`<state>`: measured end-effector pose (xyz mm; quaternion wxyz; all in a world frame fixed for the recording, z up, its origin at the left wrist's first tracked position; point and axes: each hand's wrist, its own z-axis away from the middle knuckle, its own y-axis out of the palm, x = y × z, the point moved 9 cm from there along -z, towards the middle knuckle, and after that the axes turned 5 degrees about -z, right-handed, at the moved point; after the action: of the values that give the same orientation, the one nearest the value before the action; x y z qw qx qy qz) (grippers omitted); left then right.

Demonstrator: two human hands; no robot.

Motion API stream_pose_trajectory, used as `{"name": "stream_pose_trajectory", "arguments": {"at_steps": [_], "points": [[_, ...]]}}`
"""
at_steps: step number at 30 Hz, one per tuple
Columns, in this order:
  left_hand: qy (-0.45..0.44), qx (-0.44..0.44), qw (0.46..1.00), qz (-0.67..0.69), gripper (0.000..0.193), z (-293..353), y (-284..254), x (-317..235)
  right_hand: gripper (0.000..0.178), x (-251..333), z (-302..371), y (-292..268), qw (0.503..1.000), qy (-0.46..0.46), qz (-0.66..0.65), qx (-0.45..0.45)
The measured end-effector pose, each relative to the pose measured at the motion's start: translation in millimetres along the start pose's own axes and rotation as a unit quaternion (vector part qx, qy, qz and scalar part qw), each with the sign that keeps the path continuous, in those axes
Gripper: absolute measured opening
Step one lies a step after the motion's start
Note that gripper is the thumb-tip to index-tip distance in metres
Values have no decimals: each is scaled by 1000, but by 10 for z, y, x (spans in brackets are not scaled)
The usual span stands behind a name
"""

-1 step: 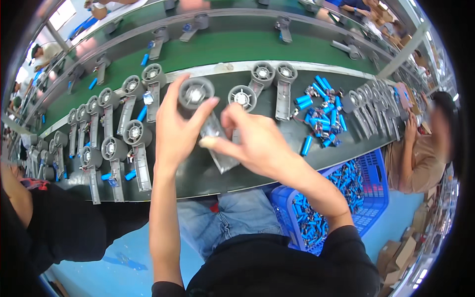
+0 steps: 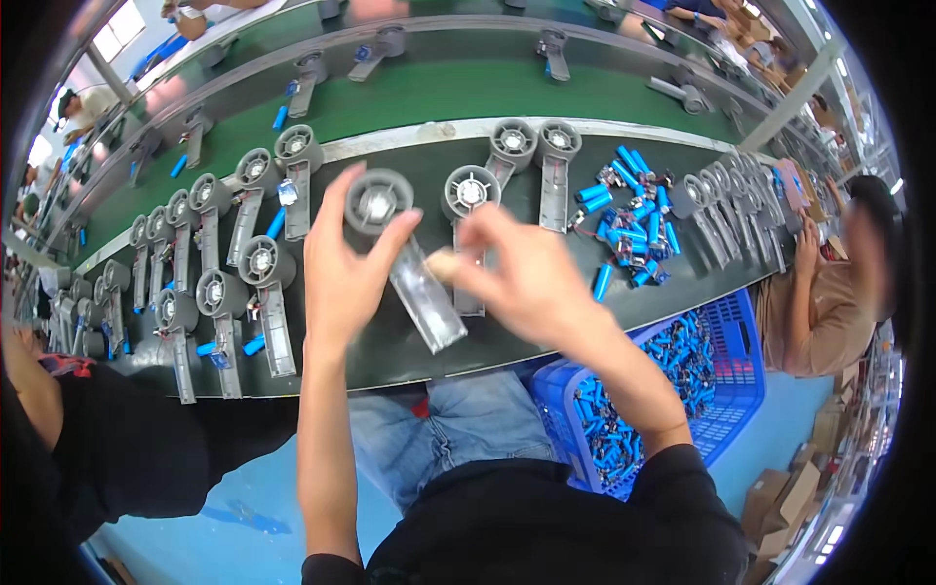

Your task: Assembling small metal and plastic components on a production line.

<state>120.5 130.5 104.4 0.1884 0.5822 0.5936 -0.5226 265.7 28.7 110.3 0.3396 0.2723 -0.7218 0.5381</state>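
My left hand (image 2: pixel 343 268) is closed round the round head of a grey fan housing (image 2: pixel 429 310), thumb on one side and fingers on the other. Its trough-like open handle slants down toward me. My right hand (image 2: pixel 531 278) hovers at the handle's right edge, slightly blurred, thumb and forefinger apart; the thumb bears a pale yellowish tip. Whether the thumb touches the handle I cannot tell. Just behind my right hand lies another fan housing (image 2: pixel 472 190), partly covered by it. Two more housings, a left one (image 2: pixel 512 143) and a right one (image 2: pixel 557 185), lie farther back.
Several grey housings (image 2: pixel 268 263) stand in rows at left, some with blue cells. A pile of wired blue cells (image 2: pixel 639 229) lies right, before more housings (image 2: pixel 717 219). A blue crate (image 2: pixel 746 390) of cells stands below the table. Co-workers sit at both sides; a green conveyor (image 2: pixel 419 97) runs behind.
My right thumb has drawn back from the handle, and the right hand has shifted slightly right. The held housing's handle now shows more fully; my left hand keeps its grip.
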Motion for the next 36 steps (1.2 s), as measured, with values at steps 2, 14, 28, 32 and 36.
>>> {"name": "stream_pose_trajectory", "arguments": {"at_steps": [2, 14, 28, 32, 36], "points": [[-26, 3, 1000, -16, 61, 282, -44, 128, 24, -331, 136, -509, 989, 15, 91, -113], [-54, 28, 998, -7, 67, 637, 113, 506, 27, -1095, 143, -922, 950, -22, 304, 67], [243, -6, 969, -34, 54, 665, -73, -906, 27, 602, 296, -746, 967, -240, 79, -44], [199, 4, 980, -25, 50, 807, -190, -811, 28, 712, 191, -190, 962, -254, -84, 52], [62, -18, 996, 64, 34, 970, -503, -405, 25, 434, 189, 204, 949, -141, -265, 96]]}}
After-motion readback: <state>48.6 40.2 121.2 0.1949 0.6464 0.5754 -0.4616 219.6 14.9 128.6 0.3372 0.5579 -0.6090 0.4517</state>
